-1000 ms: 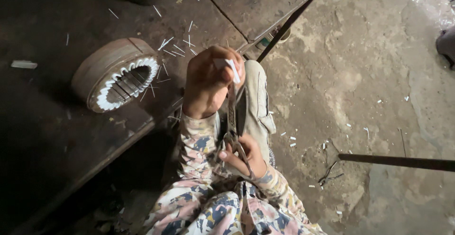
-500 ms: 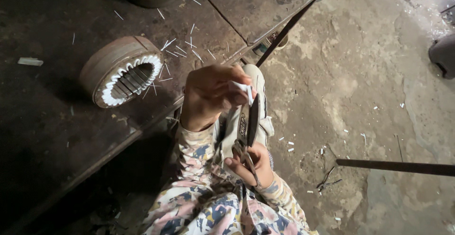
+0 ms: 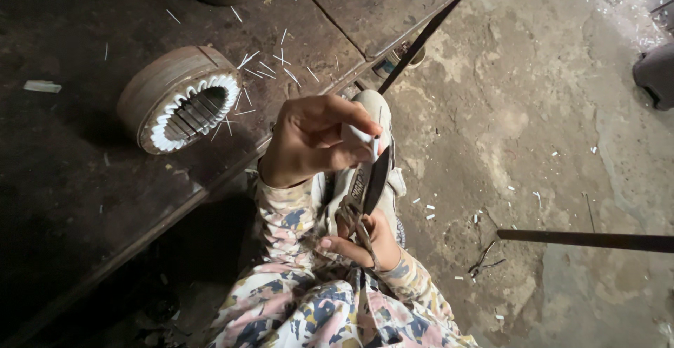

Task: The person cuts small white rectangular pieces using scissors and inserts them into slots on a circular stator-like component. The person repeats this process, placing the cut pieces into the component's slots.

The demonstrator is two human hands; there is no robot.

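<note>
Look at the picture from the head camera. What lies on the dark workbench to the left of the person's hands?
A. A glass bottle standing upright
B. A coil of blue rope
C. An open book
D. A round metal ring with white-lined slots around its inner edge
D: the round metal ring lies on the dark workbench, its inner slots lined in white, left of the left hand that pinches a small white strip.

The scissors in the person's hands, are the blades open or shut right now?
Shut, or nearly. The scissors show one dark closed line rising from the right hand, beside the small white piece pinched in the left hand.
</note>
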